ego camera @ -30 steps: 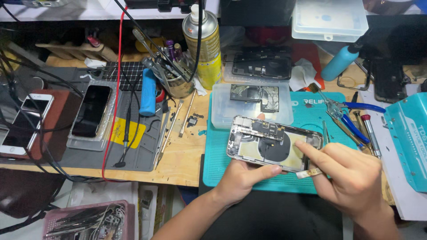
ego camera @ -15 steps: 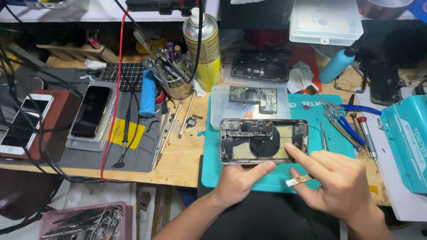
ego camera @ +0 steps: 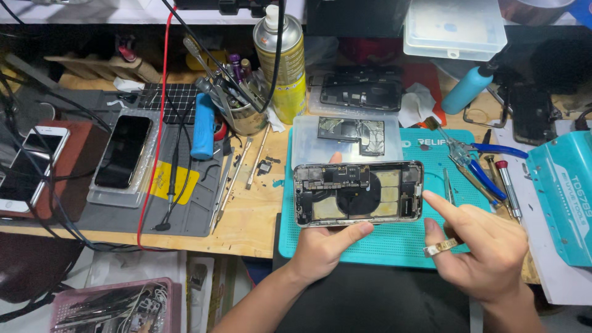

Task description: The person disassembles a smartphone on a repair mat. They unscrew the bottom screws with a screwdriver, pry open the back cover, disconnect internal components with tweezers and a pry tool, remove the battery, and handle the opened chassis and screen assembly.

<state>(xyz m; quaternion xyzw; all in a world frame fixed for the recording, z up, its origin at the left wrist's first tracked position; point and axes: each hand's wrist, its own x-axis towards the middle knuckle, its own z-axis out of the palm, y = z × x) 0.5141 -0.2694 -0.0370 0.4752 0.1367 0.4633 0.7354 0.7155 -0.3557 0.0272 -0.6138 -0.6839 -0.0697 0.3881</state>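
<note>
Left hand (ego camera: 320, 246) grips an opened phone (ego camera: 357, 193) over the mat (ego camera: 382, 243); right hand (ego camera: 487, 246) pinches a small part (ego camera: 441, 248), which could slip and drop.

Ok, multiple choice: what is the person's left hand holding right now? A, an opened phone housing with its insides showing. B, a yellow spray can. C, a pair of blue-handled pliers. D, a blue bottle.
A: the left hand grips the opened phone housing from below, level over the teal mat, its circular coil and boards facing up, while the right hand points a finger at its right end.
</note>
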